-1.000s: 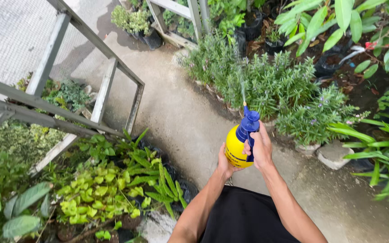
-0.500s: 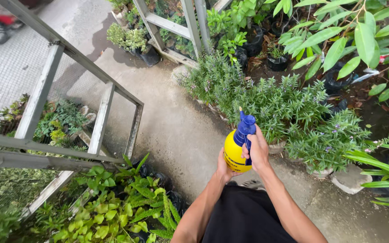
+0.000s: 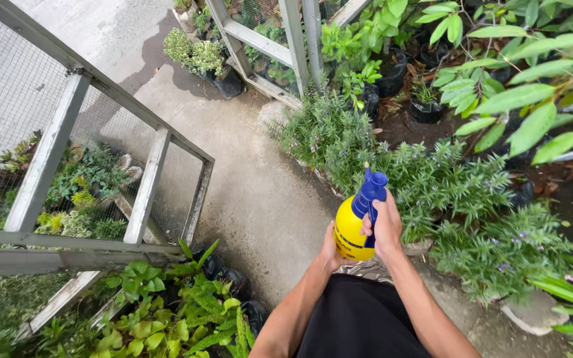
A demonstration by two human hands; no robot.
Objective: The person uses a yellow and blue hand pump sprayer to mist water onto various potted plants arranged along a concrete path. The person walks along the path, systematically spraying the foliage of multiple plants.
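Observation:
A yellow spray bottle [image 3: 351, 231] with a blue pump head [image 3: 371, 189] is held upright in front of me. My right hand [image 3: 384, 229] wraps its blue handle from the right. My left hand [image 3: 329, 250] cups the bottle's lower left side, mostly hidden behind it. The nozzle points away from me, toward a row of bushy grey-green plants [image 3: 432, 192] with small purple flowers on the right of the path.
A wet concrete path [image 3: 247, 179] runs ahead between plant beds. A grey wire-mesh frame [image 3: 140, 192] stands on the left over potted greens [image 3: 160, 305]. Black pots [image 3: 426, 109] and broad-leafed shrubs [image 3: 538, 79] fill the right. Another mesh frame [image 3: 286, 46] stands ahead.
The view has moved forward along the path and tilted up slightly. The bottle stays in both hands, held the same way.

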